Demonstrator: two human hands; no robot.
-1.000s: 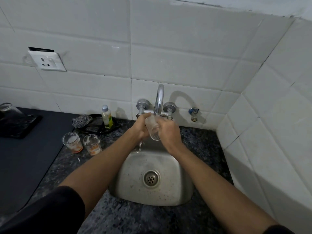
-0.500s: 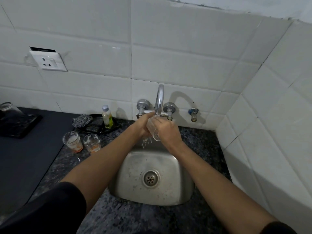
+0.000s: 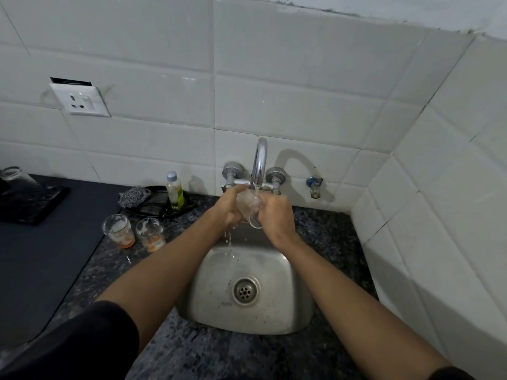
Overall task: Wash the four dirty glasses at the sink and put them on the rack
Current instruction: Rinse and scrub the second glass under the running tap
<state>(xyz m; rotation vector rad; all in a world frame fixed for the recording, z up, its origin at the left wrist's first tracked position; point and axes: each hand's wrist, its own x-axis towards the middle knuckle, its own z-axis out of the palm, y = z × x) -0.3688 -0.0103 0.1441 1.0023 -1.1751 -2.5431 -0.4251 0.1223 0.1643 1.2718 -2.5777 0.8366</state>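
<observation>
Far left counter: a dark rack (image 3: 30,198) sits on the black mat, one upturned glass (image 3: 12,175) at its edge; whether that one is washed cannot be told.
Counter, left of sink: two dirty glasses (image 3: 118,231) (image 3: 150,234) stand upright, just beside each other, with foam and orange residue inside, waiting on the speckled stone.
Behind them: a scouring pad (image 3: 134,197) and a small soap bottle (image 3: 174,190) on a dark tray by the wall.
Left hand (image 3: 231,207): fingers curled round the body of the glass in hand (image 3: 251,209), over the sink (image 3: 208,283).
Glass in hand: clear, tilted, held under the running tap (image 3: 259,160); water falls onto it and drips into the basin.
Right hand (image 3: 275,215): fingers wrapped round the lower end of the same glass.
Handling, judged: light, rigid, breakable, and slick when wet and soapy; best gripped round the middle wall with the whole hand, not by the rim, and kept clear of the metal spout.
Progress, judged: two glasses clearly remain unwashed.
</observation>
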